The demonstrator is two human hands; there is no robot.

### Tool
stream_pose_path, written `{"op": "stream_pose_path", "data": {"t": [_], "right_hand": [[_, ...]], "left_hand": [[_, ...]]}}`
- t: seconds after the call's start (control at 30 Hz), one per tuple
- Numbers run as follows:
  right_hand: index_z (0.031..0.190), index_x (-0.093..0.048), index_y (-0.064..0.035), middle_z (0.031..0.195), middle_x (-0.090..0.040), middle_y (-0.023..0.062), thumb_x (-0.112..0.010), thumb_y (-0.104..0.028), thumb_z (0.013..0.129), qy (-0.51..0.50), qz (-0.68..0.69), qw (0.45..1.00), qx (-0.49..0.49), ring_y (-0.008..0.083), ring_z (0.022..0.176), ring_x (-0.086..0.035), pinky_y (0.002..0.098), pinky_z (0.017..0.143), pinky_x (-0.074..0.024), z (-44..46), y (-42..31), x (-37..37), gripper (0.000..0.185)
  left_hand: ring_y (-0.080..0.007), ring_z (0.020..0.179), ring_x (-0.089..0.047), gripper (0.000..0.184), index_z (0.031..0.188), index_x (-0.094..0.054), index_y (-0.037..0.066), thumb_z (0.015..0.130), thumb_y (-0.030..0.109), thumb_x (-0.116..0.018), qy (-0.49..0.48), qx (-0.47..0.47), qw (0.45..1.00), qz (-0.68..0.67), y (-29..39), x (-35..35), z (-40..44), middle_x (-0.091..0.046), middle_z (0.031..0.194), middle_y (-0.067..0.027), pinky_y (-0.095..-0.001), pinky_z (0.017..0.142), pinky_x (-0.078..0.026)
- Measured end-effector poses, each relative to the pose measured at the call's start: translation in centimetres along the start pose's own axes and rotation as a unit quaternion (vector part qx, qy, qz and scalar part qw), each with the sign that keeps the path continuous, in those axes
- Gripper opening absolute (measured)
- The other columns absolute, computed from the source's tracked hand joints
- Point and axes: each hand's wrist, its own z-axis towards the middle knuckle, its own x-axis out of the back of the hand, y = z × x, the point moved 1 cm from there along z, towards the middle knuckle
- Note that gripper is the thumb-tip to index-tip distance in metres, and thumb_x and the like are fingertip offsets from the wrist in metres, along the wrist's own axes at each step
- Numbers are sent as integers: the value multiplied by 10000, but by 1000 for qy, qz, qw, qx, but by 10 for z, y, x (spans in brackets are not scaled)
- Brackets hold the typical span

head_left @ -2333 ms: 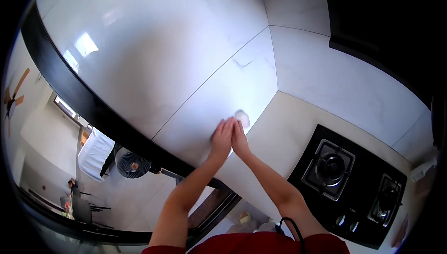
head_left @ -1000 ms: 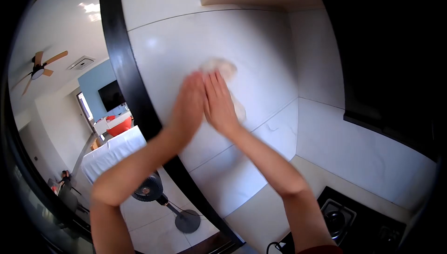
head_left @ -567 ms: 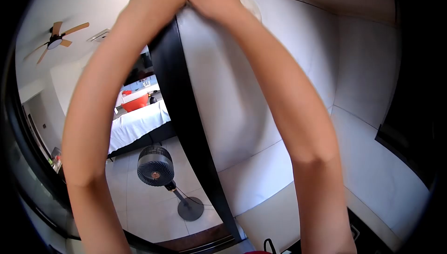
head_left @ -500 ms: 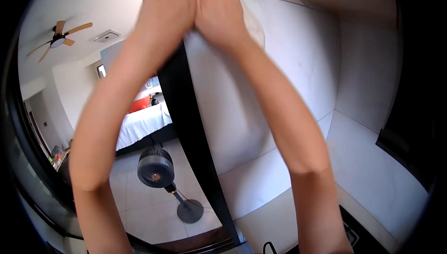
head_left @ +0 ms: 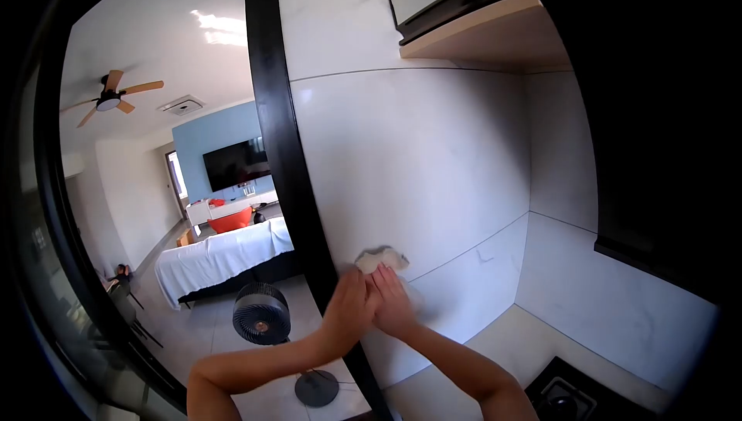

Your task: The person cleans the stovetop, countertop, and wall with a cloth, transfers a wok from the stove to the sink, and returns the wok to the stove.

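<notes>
Both my hands are together against the white marbled wall tiles, low beside the black door frame. My left hand [head_left: 348, 309] touches my right hand [head_left: 393, 303], and its fingers point up, pressed together. Under the right fingers a cream cloth [head_left: 382, 259] is flat against the tile wall [head_left: 410, 166]. Part of the cloth shows above the fingertips and a pale part to the right of the right hand. Whether the left fingers also press on the cloth is hard to make out.
The black door frame [head_left: 282, 127] rises left of my hands. Through the opening stand a fan [head_left: 262, 314] and a sofa with a white cover [head_left: 224, 255]. A wooden cabinet underside [head_left: 495, 35] hangs above; a gas stove [head_left: 576, 398] sits lower right on the counter [head_left: 495, 344].
My hands and the cloth have moved from high on the wall down to its lower part near the door frame. The head view has also shifted, showing more of the cabinet.
</notes>
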Motion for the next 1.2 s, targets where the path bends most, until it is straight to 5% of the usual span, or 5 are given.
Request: {"op": "stream_pose_path", "data": {"t": [0.57, 0.63, 0.83, 1.07, 1.2], "right_hand": [[1269, -426, 62, 1319, -434, 244, -398, -178, 909, 259, -153, 932, 203, 376, 1263, -368, 425, 1071, -275, 381, 44, 119, 433], [1274, -430, 38, 1323, -432, 241, -373, -217, 920, 260, -166, 929, 207, 378, 1261, -369, 414, 1067, -284, 434, 45, 134, 440], [1301, -391, 63, 1355, -380, 269, -332, -236, 935, 236, -245, 920, 193, 380, 1286, -331, 383, 1093, -241, 587, 51, 183, 476], [1289, -398, 78, 1311, -431, 274, -355, -275, 933, 277, -155, 930, 185, 379, 1254, -380, 376, 1069, -283, 494, 42, 150, 504], [1192, -519, 14, 1243, -506, 226, -442, -217, 886, 312, -137, 921, 189, 374, 1171, -454, 413, 1009, -347, 415, 39, 127, 391]], "left_hand": [[-332, 1214, -436, 382, 1125, -517, -150, 871, 109, -401, 354, -69, 927, 104, -232, 125, 232, -459, 1278, -268, -443, 1073, -276], [-288, 1282, -371, 438, 1239, -436, -116, 854, 91, -413, 216, -4, 920, 328, -246, 169, 250, -385, 1361, -230, -403, 1083, -274], [-268, 1161, -492, 379, 1134, -569, 18, 792, 168, -501, 218, 66, 923, 310, -296, 246, 310, -557, 1193, -159, -426, 1009, -337], [-261, 1037, -589, 262, 973, -670, 81, 830, 221, -500, 196, 43, 890, 409, -290, 200, 296, -647, 1059, -111, -405, 980, -361], [-303, 1208, -458, 372, 1083, -564, -111, 786, 97, -477, 137, 29, 932, 335, -229, 175, 238, -523, 1214, -248, -413, 1080, -267]]}}
